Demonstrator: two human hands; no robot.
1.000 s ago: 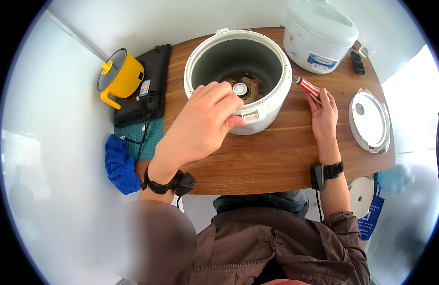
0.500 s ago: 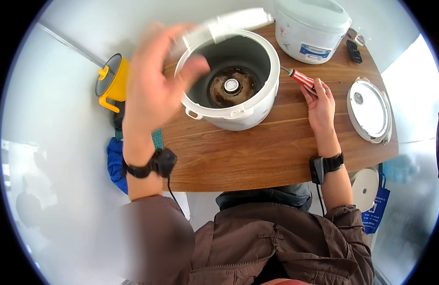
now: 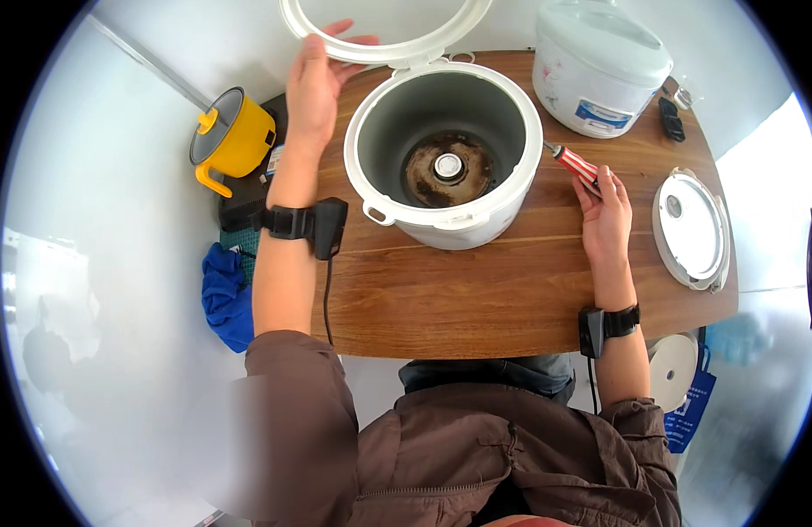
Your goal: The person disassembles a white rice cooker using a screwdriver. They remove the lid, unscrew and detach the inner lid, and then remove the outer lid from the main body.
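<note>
A white rice cooker body (image 3: 450,230) stands on the wooden table, with a brown-stained bottom and a round silver centre piece (image 3: 448,166) inside. Its hollow white lid ring (image 3: 441,42) is swung up at the back, partly cut off by the upper edge. My left hand (image 3: 316,92) is at the ring's left lower part, thumb in front and several fingers showing through the opening, so it grips the ring loosely. To the right of the cooker, my right hand (image 3: 607,215) is closed round a red-and-white striped screwdriver (image 3: 576,164), whose metal shaft points toward the cooker's rim.
Another white cooker (image 3: 590,70), lidded, stands at the back right, near a black object (image 3: 671,119). A detached round white cover (image 3: 690,227) lies at the right edge. On the left are a yellow pot (image 3: 239,132) and a blue cloth (image 3: 223,290).
My left hand has moved back and away with the lid ring, which has swung up from over the cooker's rear rim. My right hand still holds the screwdriver beside the cooker.
</note>
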